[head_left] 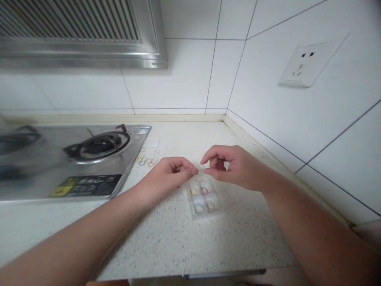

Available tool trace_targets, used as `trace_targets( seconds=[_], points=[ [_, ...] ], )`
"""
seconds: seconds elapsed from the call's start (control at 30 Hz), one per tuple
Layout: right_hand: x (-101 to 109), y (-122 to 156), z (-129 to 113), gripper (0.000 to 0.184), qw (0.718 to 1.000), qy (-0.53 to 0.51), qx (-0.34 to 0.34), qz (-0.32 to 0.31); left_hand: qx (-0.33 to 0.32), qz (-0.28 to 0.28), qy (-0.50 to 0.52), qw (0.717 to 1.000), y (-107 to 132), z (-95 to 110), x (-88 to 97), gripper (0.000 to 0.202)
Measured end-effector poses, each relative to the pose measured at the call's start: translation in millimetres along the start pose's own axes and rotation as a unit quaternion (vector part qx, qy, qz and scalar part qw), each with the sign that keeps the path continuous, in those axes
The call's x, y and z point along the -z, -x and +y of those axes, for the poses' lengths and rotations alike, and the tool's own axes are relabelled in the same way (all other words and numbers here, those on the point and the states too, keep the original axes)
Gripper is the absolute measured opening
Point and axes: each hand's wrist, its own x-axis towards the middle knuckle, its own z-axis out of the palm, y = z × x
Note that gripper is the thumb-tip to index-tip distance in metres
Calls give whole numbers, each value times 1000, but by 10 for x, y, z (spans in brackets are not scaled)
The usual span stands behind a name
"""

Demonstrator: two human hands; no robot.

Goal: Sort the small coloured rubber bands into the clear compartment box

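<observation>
My left hand (171,172) and my right hand (228,165) meet above the counter, both pinching a small pale ring-shaped band (199,168) between thumb and fingertips. Just below them lies a small clear plastic box (204,197) with several compartments, each holding a coloured band: yellow, red, green and brownish. A loose scatter of coloured bands (148,157) lies on the counter beside the stove, left of my left hand. A clear flat lid (151,142) lies just beyond that scatter.
A steel gas stove (74,159) with black burners fills the left of the speckled counter (166,238). A range hood (80,31) hangs above it. White tiled walls meet in the corner, with a wall socket (303,65) on the right wall.
</observation>
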Motion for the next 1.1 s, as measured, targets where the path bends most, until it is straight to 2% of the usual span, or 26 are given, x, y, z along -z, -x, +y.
trace_targets(
  seconds=[0.63,1.1],
  points=[
    [-24,0,-22,27,1000,-21,15,-15,-5,-26,13,1000,18,-12,2,28],
    [-27,4,-22,16,1000,-5,26,10,-13,-33,31,999,24,-13,2,26]
  ],
)
